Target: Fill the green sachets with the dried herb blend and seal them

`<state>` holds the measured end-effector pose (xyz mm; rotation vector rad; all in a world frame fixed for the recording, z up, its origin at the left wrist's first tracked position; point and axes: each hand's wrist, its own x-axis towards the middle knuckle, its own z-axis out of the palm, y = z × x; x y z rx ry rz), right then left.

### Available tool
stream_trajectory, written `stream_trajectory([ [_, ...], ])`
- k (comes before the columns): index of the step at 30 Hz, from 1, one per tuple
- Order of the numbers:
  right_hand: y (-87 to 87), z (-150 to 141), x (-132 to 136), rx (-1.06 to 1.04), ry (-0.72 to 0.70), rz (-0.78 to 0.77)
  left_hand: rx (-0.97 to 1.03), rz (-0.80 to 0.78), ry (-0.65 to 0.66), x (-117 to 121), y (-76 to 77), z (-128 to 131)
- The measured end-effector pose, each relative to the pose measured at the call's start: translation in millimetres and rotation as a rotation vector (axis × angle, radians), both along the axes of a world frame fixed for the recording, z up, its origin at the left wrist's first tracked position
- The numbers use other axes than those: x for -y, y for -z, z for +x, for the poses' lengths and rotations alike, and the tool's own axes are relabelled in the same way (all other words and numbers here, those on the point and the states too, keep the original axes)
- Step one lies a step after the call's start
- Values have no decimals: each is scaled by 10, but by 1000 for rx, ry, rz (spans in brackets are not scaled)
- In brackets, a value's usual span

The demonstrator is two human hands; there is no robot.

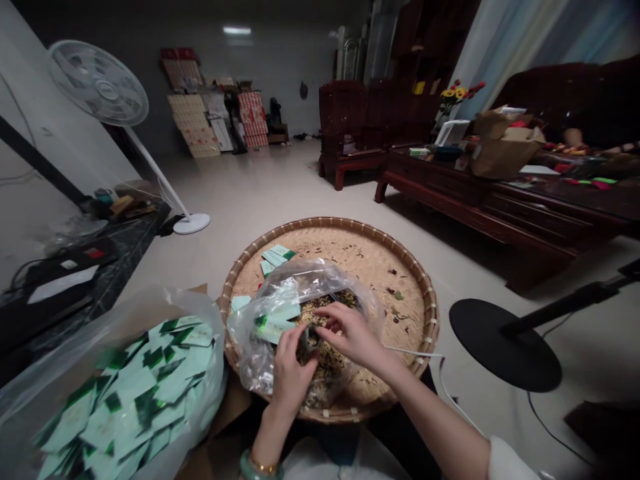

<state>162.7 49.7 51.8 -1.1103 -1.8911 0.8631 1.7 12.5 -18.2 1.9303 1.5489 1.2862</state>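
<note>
L hand [290, 368]: thumb & fingers curved in, gripping sm. packet [313, 337].
R hand [351, 331]: fingers bent at packet's edge; can't tell if pinching.
Sm. packet: betw. both hands, over loose dried bits [327, 363].
Clear bag [255, 363]: crumpled, holds bits, sits on woven tray [383, 263].
Spill risk: if L grip tips or squeezes packet, contents prob. drop out.
Snag risk: wrist catching clear bag's plastic could drag it, scattering bits over tray.
Counts, close: 2 hands, 1 sm. packet, 1 clear bag, 1 tray; flat packets [278, 255] on tray overlap, no exact no.
Counts, farther: 1 big bag [165, 300] at left, green packets [135, 380] inside too many to count; 1 white fan [100, 83].
</note>
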Motion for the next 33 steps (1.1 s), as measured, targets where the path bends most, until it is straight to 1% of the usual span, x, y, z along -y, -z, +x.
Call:
stream_trajectory([
  [4, -23, -57, -35, 82, -30, 49, -13, 20, 14, 10, 13, -5],
  [9, -80, -16, 8, -10, 23, 96, -23, -1, 9, 13, 32, -19],
  [11, -112, -7, 46, -21, -9, 121, -24, -6, 9, 9, 39, -15],
  [14, -152, -5, 107, 39, -87, 147, -17, -1, 2, 2, 40, -9],
  [17, -173, 4, 176, 62, -75, 155, -8, -7, -2, 8, 25, -18],
  [18, -173, 7, 201, 78, -66, 158, -5, -13, -2, 13, 17, -22],
  [20, -155, 10, 241, 175, -65, 164, 6, -32, 2, 27, -2, -21],
  [22, -107, 7, 251, 316, -80, 161, 26, -51, 8, 34, -21, -9],
  [24, -36, 9, 220, 381, -91, 127, 57, -62, 2, 27, -33, 7],
  [26, 34, 33, 154, 318, -82, 89, 130, -93, -13, 5, -34, 7],
  [28, 80, 84, 80, 206, -43, 58, 298, -192, -23, -26, -29, -22],
  [31, 89, 188, 6, 89, -7, 3, 663, -472, 40, -60, -38, -99],
  [33, 62, 260, -10, 43, -32, -47, 847, -637, 83, -67, -66, -138],
])
